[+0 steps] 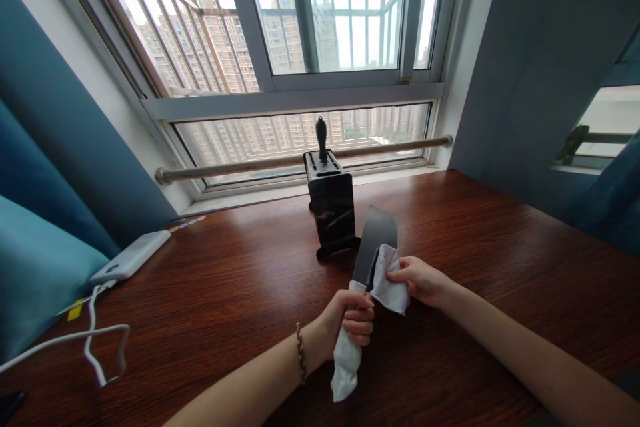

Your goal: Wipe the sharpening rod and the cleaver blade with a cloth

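My left hand [353, 320] is closed around the handle of a cleaver [379, 230], with a white cloth or tissue [347, 368] wrapped about the handle and hanging below my fist. The broad grey blade points up and away from me. In my right hand [419, 280] a folded white cloth [392, 288] is pinched between thumb and fingers. It lies against the right side of the blade, near the handle end. Just beyond the blade stands a black knife block [333, 210], with one black-handled tool [321, 137] upright in its top.
The wooden table [240, 267] reaches to the window. A white power bank [133, 257] with a white cable [93, 340] lies at the left by the blue curtain [45, 267]. A metal rail [240, 165] crosses the window behind the block. A dark object sits at the lower left corner.
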Action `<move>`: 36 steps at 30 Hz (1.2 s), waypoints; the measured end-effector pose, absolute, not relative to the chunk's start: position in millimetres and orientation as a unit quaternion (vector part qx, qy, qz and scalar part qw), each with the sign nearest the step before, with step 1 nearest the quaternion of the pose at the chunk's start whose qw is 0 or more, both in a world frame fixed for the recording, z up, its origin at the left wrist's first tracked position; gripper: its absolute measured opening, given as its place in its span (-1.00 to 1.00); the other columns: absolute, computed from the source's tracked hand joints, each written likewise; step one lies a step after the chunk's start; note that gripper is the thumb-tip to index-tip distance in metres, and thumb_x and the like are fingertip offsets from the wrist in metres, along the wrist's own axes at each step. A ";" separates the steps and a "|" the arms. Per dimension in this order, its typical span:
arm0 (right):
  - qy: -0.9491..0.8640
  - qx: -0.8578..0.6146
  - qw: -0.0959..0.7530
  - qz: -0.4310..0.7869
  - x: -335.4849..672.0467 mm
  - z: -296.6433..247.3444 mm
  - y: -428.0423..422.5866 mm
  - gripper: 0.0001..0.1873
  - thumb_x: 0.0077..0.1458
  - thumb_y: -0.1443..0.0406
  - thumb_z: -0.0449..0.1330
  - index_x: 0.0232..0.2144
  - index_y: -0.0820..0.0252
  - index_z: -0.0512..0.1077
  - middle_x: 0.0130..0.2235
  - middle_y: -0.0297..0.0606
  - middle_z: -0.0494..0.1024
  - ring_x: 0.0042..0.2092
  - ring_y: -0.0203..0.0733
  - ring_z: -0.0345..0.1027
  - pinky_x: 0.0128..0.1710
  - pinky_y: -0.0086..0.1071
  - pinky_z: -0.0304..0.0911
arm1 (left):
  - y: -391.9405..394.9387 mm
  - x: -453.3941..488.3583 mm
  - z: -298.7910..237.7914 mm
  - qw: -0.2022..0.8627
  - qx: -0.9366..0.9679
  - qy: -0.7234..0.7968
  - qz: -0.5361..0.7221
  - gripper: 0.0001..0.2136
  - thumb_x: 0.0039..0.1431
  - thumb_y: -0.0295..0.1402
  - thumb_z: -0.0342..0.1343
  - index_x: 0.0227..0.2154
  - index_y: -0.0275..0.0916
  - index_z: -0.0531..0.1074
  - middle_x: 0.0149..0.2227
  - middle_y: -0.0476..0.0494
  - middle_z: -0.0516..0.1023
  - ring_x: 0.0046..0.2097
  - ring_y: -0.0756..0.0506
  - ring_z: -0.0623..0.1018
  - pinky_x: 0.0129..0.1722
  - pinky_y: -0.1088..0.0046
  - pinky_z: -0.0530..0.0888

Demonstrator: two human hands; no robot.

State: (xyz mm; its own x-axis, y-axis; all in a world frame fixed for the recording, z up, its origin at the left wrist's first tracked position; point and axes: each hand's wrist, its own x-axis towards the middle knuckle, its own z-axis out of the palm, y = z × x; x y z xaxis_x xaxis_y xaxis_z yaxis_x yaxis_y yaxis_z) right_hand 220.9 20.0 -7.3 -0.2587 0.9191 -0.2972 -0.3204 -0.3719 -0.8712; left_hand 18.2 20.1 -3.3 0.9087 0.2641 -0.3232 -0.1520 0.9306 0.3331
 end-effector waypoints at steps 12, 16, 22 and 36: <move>-0.469 -0.459 0.251 0.711 252.0 12.3 21.9 -0.77 -0.35 0.48 0.30 -0.47 0.41 0.49 -0.46 -0.18 0.55 -0.46 -0.21 0.42 -0.42 -0.43 0.34 | 18.9 18.3 -3.4 0.969 0.168 0.147 0.104 -0.80 -0.08 -0.57 -0.04 -0.66 -0.28 0.06 -0.77 0.16 -0.11 -0.74 0.16 -0.06 -0.72 0.67 -0.06; -0.492 -0.454 0.250 0.699 274.2 25.9 24.9 -0.76 -0.30 0.43 0.31 -0.43 0.41 0.49 -0.45 -0.16 0.55 -0.48 -0.21 0.42 -0.50 -0.46 0.32 | 20.7 19.0 -5.0 0.970 0.150 0.155 0.109 -0.81 -0.10 -0.57 -0.03 -0.66 -0.28 0.08 -0.77 0.17 -0.11 -0.75 0.16 -0.05 -0.73 0.68 -0.08; -0.495 -0.399 0.613 0.469 287.3 32.5 38.1 -0.74 -0.11 0.27 0.26 -0.30 0.26 0.46 -0.33 -0.23 0.55 -0.35 -0.21 0.43 -0.35 -0.42 0.34 | 20.4 19.7 -3.5 0.972 0.142 0.151 0.113 -0.86 -0.11 -0.59 -0.03 -0.63 -0.29 0.13 -0.77 0.18 -0.10 -0.75 0.17 -0.02 -0.73 0.69 -0.08; -0.890 -0.335 0.290 0.111 211.3 15.5 4.8 -0.47 -0.04 0.50 0.12 0.04 0.18 0.26 0.08 -0.18 0.30 0.16 -0.11 0.05 0.14 -0.22 0.04 | 25.8 18.0 -12.6 0.977 0.093 0.167 0.089 -0.64 -0.18 -0.48 0.01 -0.82 -0.23 -0.11 -0.83 0.16 -0.14 -0.78 0.18 0.00 -0.76 0.70 0.03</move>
State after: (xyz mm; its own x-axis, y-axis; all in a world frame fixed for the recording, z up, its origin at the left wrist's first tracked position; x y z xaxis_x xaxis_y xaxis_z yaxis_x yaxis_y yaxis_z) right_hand 211.3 4.8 15.5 -0.6082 0.6596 0.4415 0.5316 0.7516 -0.3905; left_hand 18.0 25.8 -12.6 0.9282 0.2042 -0.3110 -0.1420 0.9671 0.2110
